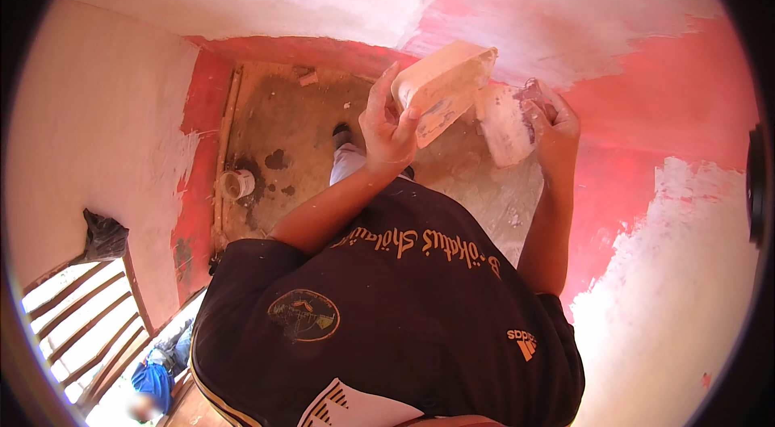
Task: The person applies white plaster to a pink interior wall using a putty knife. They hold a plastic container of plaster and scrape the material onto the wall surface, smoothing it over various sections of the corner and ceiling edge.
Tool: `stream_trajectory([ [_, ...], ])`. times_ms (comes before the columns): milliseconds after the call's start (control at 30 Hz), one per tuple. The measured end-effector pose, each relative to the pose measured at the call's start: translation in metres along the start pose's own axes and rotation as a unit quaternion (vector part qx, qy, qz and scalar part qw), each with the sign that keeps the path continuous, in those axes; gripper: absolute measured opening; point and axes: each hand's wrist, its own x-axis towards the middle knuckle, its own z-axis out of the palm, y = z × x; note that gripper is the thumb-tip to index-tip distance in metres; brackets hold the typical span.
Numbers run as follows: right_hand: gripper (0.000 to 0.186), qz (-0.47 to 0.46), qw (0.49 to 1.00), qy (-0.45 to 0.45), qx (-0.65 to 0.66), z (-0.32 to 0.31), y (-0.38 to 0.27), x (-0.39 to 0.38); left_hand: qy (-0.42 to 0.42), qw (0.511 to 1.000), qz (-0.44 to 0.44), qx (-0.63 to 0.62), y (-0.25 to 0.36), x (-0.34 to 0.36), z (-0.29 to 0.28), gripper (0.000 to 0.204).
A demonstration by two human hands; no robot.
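Clasping likely light, stiff tub (449, 86), left hand (389, 127) is gripping its sides; right hand (555, 130) is pinching spreader (506, 132) by edge.

Hands (389, 127) (555, 124) — two; tub (442, 81), spreader (504, 130), bucket (248, 183) — one each
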Motion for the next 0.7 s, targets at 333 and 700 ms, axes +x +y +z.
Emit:
stream_trajectory([
  [333, 0.042, -0.131, 0.972, 0.032, -0.191, 0.006, -0.01, -0.005, -0.021, 0.997, 0.074, -0.023, 0.007, 0.002, 0.019, 0.053],
  [700, 0.041, -0.061, 0.977, -0.052, -0.195, 0.032, 0.001, -0.038, 0.006, 0.998, -0.001, -0.062, 0.011, -0.015, 0.024, 0.053],
])
